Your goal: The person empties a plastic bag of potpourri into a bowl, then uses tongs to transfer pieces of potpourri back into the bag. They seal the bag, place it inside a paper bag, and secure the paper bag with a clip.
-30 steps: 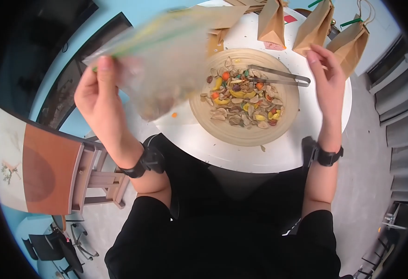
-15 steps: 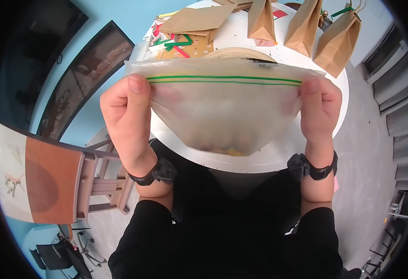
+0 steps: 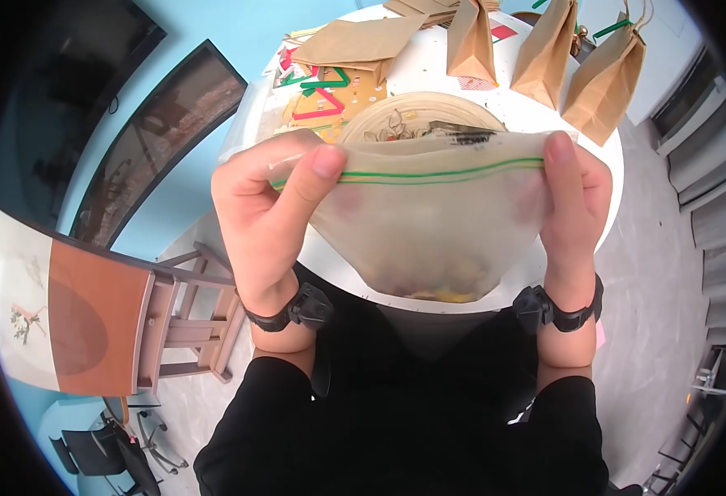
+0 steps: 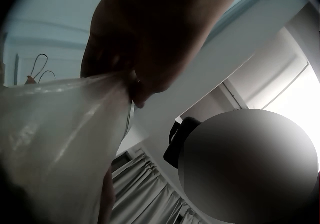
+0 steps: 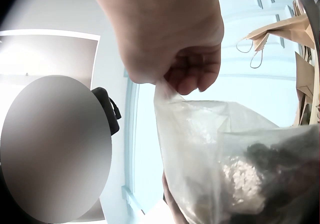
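Note:
A translucent zip bag with a green seal line hangs between both hands, over the front of the white table. Its lower part holds mixed dried pieces, some yellow, blurred through the plastic. My left hand pinches the left end of the seal, its thumb lying along the green line. At the opposite top corner, my right hand grips the bag between thumb and curled fingers. The right wrist view shows the bag's side stretched below that hand. Behind the bag, a round wooden plate with dried pieces is mostly hidden.
Three upright brown paper bags line the table's back right. Flat paper bags lie at the back left, beside red and green strips on a tan board. A wooden-framed piece of furniture stands left of the table.
The right hand came from over the plate to grip the bag's right corner, and the bag was drawn level before me. Since then, the left hand has shifted inward along the seal.

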Demonstrator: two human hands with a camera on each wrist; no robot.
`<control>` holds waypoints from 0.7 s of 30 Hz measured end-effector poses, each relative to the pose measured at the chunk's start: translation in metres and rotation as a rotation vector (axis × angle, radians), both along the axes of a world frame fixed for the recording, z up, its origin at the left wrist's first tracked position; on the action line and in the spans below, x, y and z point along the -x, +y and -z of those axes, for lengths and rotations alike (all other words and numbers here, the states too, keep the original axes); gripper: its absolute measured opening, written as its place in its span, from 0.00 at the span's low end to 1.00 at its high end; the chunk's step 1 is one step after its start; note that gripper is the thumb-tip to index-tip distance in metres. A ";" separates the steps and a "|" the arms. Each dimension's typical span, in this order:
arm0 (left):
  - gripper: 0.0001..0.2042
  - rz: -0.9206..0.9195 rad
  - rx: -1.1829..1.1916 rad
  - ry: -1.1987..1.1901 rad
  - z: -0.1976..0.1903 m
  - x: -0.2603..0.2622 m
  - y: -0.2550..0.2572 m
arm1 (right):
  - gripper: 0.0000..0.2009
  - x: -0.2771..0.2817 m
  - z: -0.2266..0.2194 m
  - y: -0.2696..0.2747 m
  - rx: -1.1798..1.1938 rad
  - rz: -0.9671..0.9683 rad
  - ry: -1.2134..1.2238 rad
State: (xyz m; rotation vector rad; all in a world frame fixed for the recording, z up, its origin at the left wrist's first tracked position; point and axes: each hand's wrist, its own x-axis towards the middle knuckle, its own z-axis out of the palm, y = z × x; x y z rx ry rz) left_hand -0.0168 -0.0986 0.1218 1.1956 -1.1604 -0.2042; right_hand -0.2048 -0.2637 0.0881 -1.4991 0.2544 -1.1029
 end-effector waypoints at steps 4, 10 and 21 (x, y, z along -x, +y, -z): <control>0.09 -0.077 0.024 0.029 0.002 0.010 0.000 | 0.12 0.003 -0.002 0.002 0.164 -0.027 -0.010; 0.06 0.062 -0.055 -0.036 0.000 0.006 0.002 | 0.07 0.008 -0.004 0.000 0.223 -0.077 0.017; 0.06 0.169 -0.120 -0.171 0.000 0.033 -0.002 | 0.16 0.010 -0.029 0.018 0.899 0.345 0.035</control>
